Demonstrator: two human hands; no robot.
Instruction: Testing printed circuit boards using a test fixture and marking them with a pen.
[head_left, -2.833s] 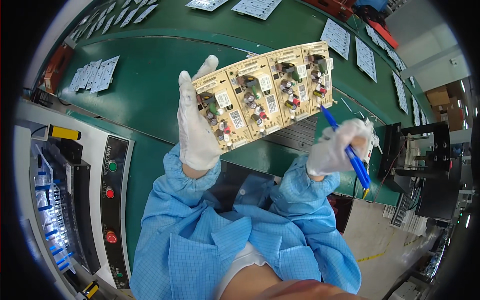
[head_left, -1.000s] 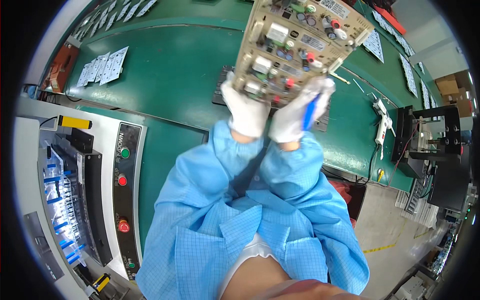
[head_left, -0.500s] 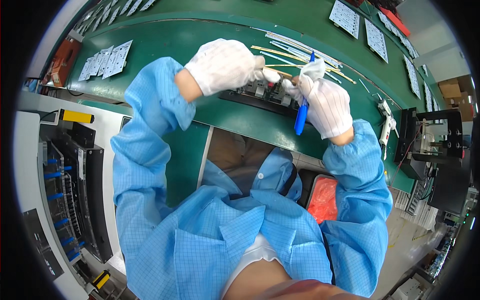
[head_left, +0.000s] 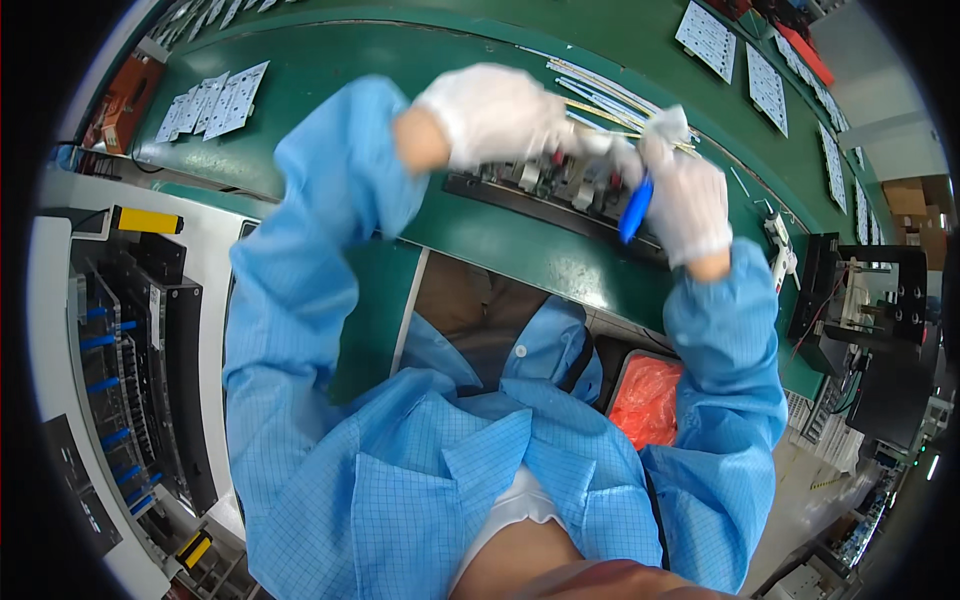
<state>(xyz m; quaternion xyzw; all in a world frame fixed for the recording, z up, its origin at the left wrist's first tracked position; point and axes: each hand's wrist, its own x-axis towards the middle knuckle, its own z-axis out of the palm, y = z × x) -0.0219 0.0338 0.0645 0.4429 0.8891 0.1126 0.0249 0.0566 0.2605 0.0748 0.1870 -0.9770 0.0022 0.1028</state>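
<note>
A white glove covers my left hand (head_left: 500,115), which is blurred over the far side of a dark metal fixture (head_left: 540,202). Its fingers are drawn together close to my right fingertips, and what they pinch cannot be made out. My right hand (head_left: 690,200), also gloved, is closed around a blue pen (head_left: 635,210) that slants down toward me. Small metal clamps and red parts on the fixture show under the fingers. Just beyond both hands lies a loose pile of thin white and yellow strips (head_left: 605,95), partly hidden by the right glove.
Flat white boards (head_left: 235,100) lie on the green bench (head_left: 330,70) at left, with more boards (head_left: 705,40) at far right. A glue gun (head_left: 780,245) rests near a black device (head_left: 870,270) at right. A red plastic bag (head_left: 645,400) sits below the bench edge.
Both hands have shifted right along the fixture, the left one further, so the fingertips are closer together. The blue pen has moved right with my right hand.
</note>
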